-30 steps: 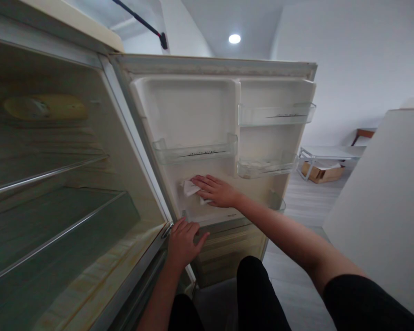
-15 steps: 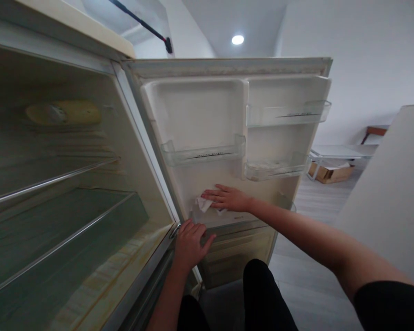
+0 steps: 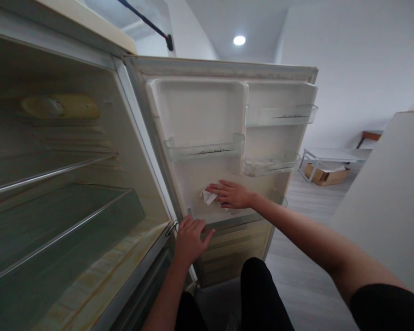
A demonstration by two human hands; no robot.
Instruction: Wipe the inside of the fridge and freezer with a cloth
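My right hand [image 3: 232, 194] lies flat against the inner panel of the open fridge door [image 3: 202, 110], fingers stretched out. Under its fingers it presses a crumpled white wipe [image 3: 208, 196] to the panel, below the left door shelf [image 3: 207, 151]. Part of the wipe is hidden by the fingers. My left hand [image 3: 190, 236] rests at the panel's lower hinge-side corner, its fingers bent slightly and the thumb apart. Nothing shows in its grasp, though the fingertips' underside is hidden.
At left, the fridge interior has glass shelves [image 3: 58, 230], a yellowed lamp cover [image 3: 77, 106] and brown stains on its lower ledge. Two clear bins [image 3: 279, 116] hang on the door's right side. Beyond are a white table [image 3: 331, 154], a cardboard box [image 3: 326, 175] and a pale panel [image 3: 382, 207].
My right hand and the wipe have shifted slightly right along the panel. The door's free edge has swung a little. My left hand stays at the corner.
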